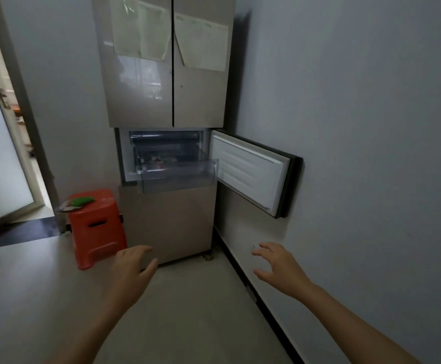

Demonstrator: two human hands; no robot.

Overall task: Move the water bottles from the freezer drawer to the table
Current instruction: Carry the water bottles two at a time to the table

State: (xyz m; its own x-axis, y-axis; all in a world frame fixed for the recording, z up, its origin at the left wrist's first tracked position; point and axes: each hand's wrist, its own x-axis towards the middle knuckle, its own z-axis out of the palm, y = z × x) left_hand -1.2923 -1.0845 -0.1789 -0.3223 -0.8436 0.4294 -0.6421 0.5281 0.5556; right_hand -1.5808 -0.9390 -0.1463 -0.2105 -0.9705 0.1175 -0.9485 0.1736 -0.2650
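A tall beige fridge [167, 74] stands ahead against the wall. Its middle freezer door [251, 172] is swung open to the right. A clear plastic freezer drawer [177, 177] is pulled partway out of the compartment. Dark shapes lie inside the drawer; I cannot make out bottles among them. My left hand [132, 271] and my right hand [280, 266] are stretched forward over the floor, below and short of the drawer. Both have relaxed, spread fingers and hold nothing. No table shows in the head view.
An orange plastic stool [96, 227] with a green item [82, 200] on top stands left of the fridge. A grey wall [358, 127] with a dark baseboard runs along the right. A glass door [1, 143] stands open at far left. Pale floor lies between me and the fridge.
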